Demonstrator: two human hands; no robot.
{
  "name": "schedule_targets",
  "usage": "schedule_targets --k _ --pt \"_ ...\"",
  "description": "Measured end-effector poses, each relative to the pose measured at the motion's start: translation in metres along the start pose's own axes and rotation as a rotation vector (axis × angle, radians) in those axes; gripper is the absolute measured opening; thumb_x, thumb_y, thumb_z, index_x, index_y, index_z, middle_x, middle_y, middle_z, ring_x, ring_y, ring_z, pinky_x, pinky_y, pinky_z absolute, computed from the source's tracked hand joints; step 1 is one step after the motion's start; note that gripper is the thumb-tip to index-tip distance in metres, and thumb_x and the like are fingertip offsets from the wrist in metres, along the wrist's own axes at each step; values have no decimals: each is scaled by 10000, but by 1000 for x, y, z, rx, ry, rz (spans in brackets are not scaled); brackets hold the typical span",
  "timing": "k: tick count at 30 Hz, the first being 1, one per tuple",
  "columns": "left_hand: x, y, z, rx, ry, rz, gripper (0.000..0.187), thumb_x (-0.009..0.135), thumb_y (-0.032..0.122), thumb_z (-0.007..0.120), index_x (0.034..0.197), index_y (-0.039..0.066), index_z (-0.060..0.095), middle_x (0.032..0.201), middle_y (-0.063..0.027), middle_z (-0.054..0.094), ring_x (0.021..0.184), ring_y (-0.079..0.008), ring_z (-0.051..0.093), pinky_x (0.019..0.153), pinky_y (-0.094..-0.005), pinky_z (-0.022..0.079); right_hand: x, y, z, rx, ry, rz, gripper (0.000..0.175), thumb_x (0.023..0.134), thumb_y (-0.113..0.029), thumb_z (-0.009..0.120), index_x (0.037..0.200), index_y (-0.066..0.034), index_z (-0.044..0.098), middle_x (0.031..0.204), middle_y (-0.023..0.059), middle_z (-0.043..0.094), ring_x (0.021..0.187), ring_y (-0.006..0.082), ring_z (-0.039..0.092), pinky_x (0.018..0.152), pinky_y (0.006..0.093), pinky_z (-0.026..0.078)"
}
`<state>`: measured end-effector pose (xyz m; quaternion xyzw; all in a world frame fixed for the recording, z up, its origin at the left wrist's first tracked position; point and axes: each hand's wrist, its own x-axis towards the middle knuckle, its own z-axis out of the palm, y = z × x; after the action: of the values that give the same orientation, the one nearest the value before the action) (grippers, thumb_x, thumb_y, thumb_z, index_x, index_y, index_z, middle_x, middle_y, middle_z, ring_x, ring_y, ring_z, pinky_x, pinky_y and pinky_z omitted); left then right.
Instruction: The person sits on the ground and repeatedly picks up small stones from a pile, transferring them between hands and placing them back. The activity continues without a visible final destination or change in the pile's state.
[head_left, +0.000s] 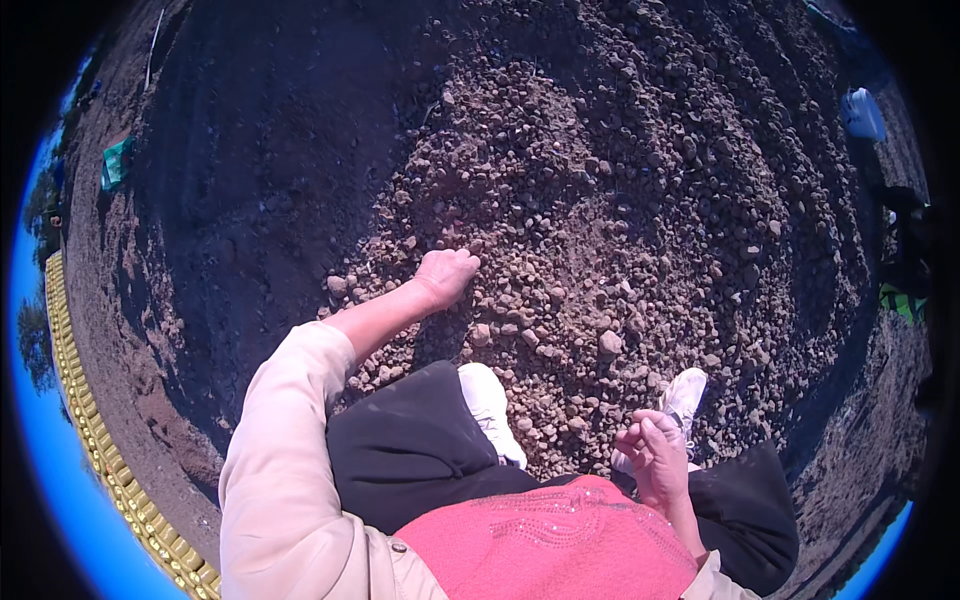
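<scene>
A wide bed of loose stones and soil clods (570, 300) spreads over the ground before me. My left hand (448, 276) reaches forward to it, knuckles up and fingers curled down at the stones. Its fingertips are hidden, so I cannot tell whether it grips a stone. Close to my body, above my right shoe (684, 391), my right hand (654, 454) is raised with its thumb and fingers drawn together. Whether something small sits between those fingertips is unclear. My left shoe (486, 409), also white, rests on the stones between the two hands.
A white bucket (862, 114) stands at the far right, with a dark object (904, 232) and a bright green item (902, 301) nearer. On the left lie a green object (116, 163) and a long row of stacked yellow items (112, 457). Shaded bare soil (262, 187) borders the stones.
</scene>
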<state>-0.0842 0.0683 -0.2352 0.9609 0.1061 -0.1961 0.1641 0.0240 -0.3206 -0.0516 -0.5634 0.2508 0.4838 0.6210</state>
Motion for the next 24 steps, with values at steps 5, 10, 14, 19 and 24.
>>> schedule_targets --k 5,10,14,19,24 --pt "-2 1 2 -293 -21 -222 215 808 261 714 886 77 635 829 -114 665 805 -329 655 704 -438 510 0 3 -2 -14 19 4 139 966 -141 567 1061 -51 612 831 33 665 793 166 677 751 324 574" --pt "0 3 10 -174 16 -181 209 839 270 680 870 68 635 822 -129 670 777 -344 658 682 -464 508 1 5 -2 -7 16 22 140 962 -148 576 1051 -49 618 818 32 668 780 168 681 734 322 576" --pt "2 2 14 -102 -50 -164 235 854 256 667 891 29 623 785 -168 652 770 -329 665 672 -449 508 2 4 -3 -3 10 13 137 961 -144 576 1048 -47 619 818 34 669 777 168 681 731 323 578" --pt "-19 -30 2 -1203 -45 -407 185 901 216 681 845 56 608 696 63 542 605 -11 451 526 -195 380 1 5 -4 -21 6 14 139 948 -164 599 1050 -70 614 819 11 642 785 162 666 726 326 586" --pt "-40 -81 -27 -1229 -6 -537 221 901 280 686 850 101 567 671 44 549 552 -31 480 464 -189 358 1 4 -3 -11 30 30 149 947 -167 602 1062 -72 607 814 10 633 784 161 666 723 320 588"
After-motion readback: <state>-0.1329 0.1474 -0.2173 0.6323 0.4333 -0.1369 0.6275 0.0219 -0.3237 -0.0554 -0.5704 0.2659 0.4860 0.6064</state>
